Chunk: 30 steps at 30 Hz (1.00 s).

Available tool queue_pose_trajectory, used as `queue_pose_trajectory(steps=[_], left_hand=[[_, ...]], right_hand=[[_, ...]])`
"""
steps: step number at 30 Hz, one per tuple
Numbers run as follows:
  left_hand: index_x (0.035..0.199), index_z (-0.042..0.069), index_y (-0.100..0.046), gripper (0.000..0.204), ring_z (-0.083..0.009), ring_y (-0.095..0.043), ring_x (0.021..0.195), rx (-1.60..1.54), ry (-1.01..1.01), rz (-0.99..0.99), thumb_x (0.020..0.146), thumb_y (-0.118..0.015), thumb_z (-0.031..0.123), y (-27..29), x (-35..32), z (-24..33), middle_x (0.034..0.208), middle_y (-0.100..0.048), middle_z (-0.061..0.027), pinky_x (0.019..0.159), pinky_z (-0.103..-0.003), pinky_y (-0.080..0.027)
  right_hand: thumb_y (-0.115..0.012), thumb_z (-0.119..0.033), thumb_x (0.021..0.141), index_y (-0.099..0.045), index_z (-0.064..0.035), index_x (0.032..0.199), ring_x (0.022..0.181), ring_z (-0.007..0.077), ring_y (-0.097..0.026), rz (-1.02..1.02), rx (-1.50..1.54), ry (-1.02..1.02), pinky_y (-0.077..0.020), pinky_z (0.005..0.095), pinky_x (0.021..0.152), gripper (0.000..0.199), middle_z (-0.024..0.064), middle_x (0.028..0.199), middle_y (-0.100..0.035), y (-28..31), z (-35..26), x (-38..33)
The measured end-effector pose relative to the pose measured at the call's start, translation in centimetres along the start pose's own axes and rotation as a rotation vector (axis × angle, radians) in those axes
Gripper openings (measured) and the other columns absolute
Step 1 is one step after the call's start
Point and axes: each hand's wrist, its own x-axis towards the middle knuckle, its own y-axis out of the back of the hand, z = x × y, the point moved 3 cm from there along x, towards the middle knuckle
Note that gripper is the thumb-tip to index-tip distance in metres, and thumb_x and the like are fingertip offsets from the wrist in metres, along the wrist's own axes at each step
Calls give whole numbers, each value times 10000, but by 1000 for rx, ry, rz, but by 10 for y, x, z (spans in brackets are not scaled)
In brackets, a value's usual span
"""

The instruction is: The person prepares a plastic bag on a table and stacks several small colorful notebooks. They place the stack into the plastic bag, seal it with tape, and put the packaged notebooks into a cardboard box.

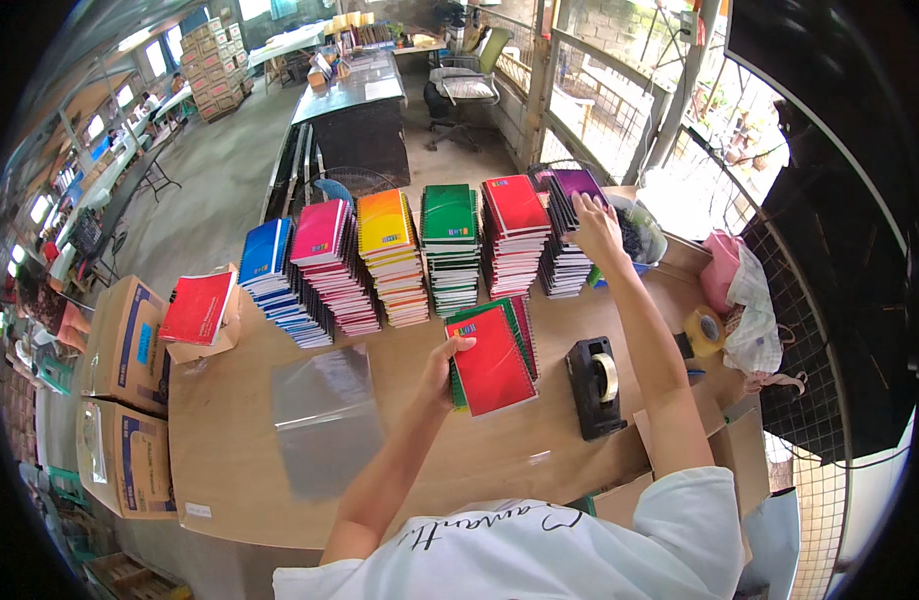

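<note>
My left hand (444,370) grips a small fanned set of spiral notebooks, thumb on top. A red notebook (491,358) is uppermost; green, yellow and magenta edges show from under it. At the far right of a row of stacks, my right hand (596,228) has its fingers closed on the near edge of a purple notebook (576,184) atop its stack. To its left stand stacks of red notebooks (516,205), green notebooks (449,212), yellow notebooks (384,220), magenta notebooks (320,226) and blue notebooks (266,248). My right fingertips are partly hidden.
Clear plastic sheets (327,425) lie on the wooden table (224,430). A black tape dispenser (594,388) stands beneath my right forearm. Cardboard boxes (129,330) rise at the left edge, near a red booklet (197,308). Yellow tape rolls (704,330) and a pink bag (721,270) sit at right.
</note>
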Motion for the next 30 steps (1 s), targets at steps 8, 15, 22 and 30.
queue_pose_trajectory(steps=[8, 15, 22, 30], left_hand=[[1140, 7, -511, 398, -242, -645, 866, 23, -103, 111, 796, -606, 183, 13, -6, 8, 1016, -624, -124, 803, -388, -537], [1170, 38, -517, 420, -219, -636, 905, -158, -105, -53, 829, -632, 254, -1, -24, -26, 1073, -623, -110, 820, -379, -527], [1149, 37, -556, 435, -207, -609, 989, 175, -212, -40, 786, -716, 217, 35, -82, -68, 1051, -637, -77, 880, -362, -499], [1293, 323, -488, 815, -244, -341, 1329, 1789, -778, -655, 562, -798, 139, -58, -165, -97, 1367, -446, -11, 1129, -517, -69]], right_hand=[[-606, 17, 791, -669, -44, 1049, 763, 174, -656, 529, 729, -57, -492, 307, 650, 272, 123, 917, -684, 63, -5, -61], [-667, 17, 630, -696, -75, 1005, 989, 254, -625, 536, 448, 548, -513, 343, 811, 388, 67, 1079, -655, 81, -131, -206], [-605, -294, 834, -600, -131, 1167, 1147, 275, -545, -77, 1111, 266, -468, 412, 925, 371, 94, 1251, -552, 69, -157, -279], [-581, -477, 809, -364, 0, 1363, 1132, 351, -537, -1141, 2293, -895, -436, 485, 974, 762, 197, 1266, -520, -30, -77, -410]])
